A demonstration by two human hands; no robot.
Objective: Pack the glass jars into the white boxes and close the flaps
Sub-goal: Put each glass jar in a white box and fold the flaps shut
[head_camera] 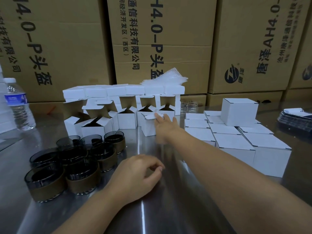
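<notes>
Nearest, the left hand (pixel 138 174) rests on the shiny metal table (pixel 15 174) with its fingers loosely curled, holding nothing. Just left of it stands a cluster of smoked glass jars (pixel 67 161) with brown bands, all unpacked. Beyond, the right hand (pixel 164 127) reaches out, fingers straight, touching the flap of an open white box (pixel 148 126). More open boxes (pixel 109 119) line up to its left; closed boxes (pixel 236 141) sit to the right. Brown cartons (pixel 160 39) form a wall behind.
</notes>
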